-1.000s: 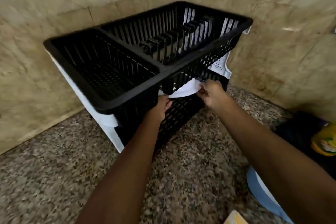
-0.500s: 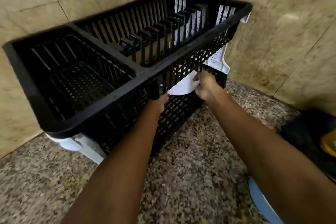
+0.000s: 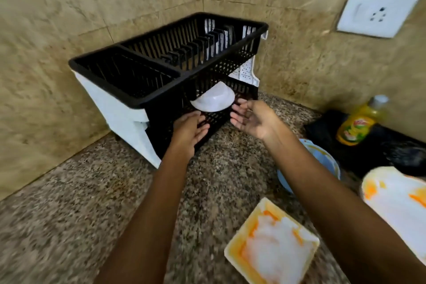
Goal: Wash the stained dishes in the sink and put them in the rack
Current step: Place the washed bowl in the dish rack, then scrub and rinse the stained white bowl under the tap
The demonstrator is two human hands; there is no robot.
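Observation:
A black two-tier dish rack (image 3: 161, 97) with white side panels stands in the corner of the granite counter. A white bowl (image 3: 213, 100) lies upside down in its lower tier. My left hand (image 3: 189, 131) hovers just below the bowl, fingers apart, holding nothing. My right hand (image 3: 252, 116) is open to the right of the bowl, palm turned left, not touching it. A square white plate (image 3: 274, 249) with orange stains lies near the front. Another stained white plate (image 3: 401, 200) sits at the right edge. A light blue bowl (image 3: 322, 159) is partly hidden behind my right forearm.
A yellow dish-soap bottle (image 3: 357, 122) stands on a dark surface (image 3: 391, 145) at the right. A white wall socket (image 3: 375, 12) is on the tiled wall above it. Speckled granite counter (image 3: 80, 203) stretches to the left and front of the rack.
Both hands have let go of the white bowl and drawn back from the rack's lower tier. The view has pulled back, bringing the stained plates and soap bottle into sight.

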